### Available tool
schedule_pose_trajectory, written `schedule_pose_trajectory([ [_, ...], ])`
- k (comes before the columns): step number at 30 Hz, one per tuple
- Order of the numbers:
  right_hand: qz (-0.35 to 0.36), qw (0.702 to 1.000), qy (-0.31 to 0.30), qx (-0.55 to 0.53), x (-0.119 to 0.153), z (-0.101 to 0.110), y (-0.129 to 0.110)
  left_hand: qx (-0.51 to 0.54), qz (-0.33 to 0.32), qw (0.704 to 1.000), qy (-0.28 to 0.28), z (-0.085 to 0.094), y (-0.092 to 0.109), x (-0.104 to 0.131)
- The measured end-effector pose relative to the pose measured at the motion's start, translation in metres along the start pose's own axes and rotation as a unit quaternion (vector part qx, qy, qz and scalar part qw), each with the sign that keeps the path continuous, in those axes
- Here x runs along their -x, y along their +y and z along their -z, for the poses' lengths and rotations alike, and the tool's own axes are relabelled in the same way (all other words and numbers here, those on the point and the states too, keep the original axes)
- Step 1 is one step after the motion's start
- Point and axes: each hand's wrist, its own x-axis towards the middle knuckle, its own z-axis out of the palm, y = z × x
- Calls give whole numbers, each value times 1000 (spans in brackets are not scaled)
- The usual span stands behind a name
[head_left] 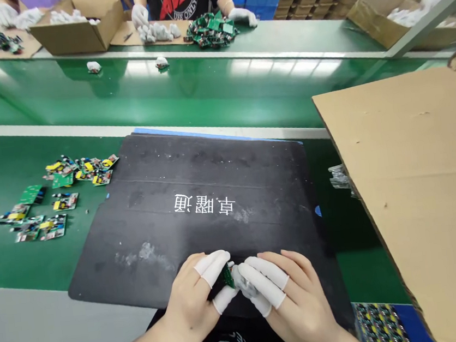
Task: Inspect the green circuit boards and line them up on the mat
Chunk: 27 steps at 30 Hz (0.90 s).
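My left hand (194, 293), with white finger cots on several fingertips, pinches a small green circuit board (228, 276) by its edge. Facing it, my right hand (286, 290), also in finger cots, grips a whitish-grey lump (244, 284) against the board's right side. Fingers cover most of both, so I cannot make out what the lump is. Both hands are above the near edge of a black mat (206, 162) with white characters printed on it. Several circuit boards with yellow parts (64, 201) lie left of the mat.
A large cardboard box flap (422, 182) rises at the right. Below it sits a tray of packed boards (381, 326). Beyond a green conveyor belt (203, 94), carrying two white-wrapped pieces, gloved co-workers handle a board pile (211, 30) beside an open carton (76, 37).
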Motion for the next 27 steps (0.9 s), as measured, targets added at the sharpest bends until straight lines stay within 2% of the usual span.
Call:
schedule_pose_trajectory([
  [5, 66, 998, -22, -7, 2, 0, 0, 17, 0, 1000, 6, 0, -1, 0],
  [8, 55, 998, -2, -19, 1, -5, 1, 26, 3, 1000, 12, -1, 0, 0],
  [11, -37, 992, 1, -124, -3, -10, 4, 27, 6, 1000, 6, -1, 1, -2],
  [12, -87, 979, -7, -185, -4, -11, 6, 24, 4, 1000, 6, -1, 1, -3],
  [15, -239, 908, -26, -343, -5, -8, 8, 17, -1, 1000, 6, 0, 2, -5],
  [17, -276, 889, -5, -366, -5, -5, 9, 21, 2, 1000, 5, 0, 3, -5],
  [19, -244, 907, 14, -343, -5, -1, 10, 24, 6, 1000, 1, 1, 3, -5],
  [22, -149, 946, 8, -288, -6, 1, 10, 25, 2, 1000, -3, 2, 3, -5],
  [25, -65, 979, 1, -193, -3, -4, 8, 28, -3, 1000, 0, 1, 2, -5],
  [27, -27, 989, 5, -144, 0, -10, 7, 32, -1, 999, 0, 0, 2, -3],
])
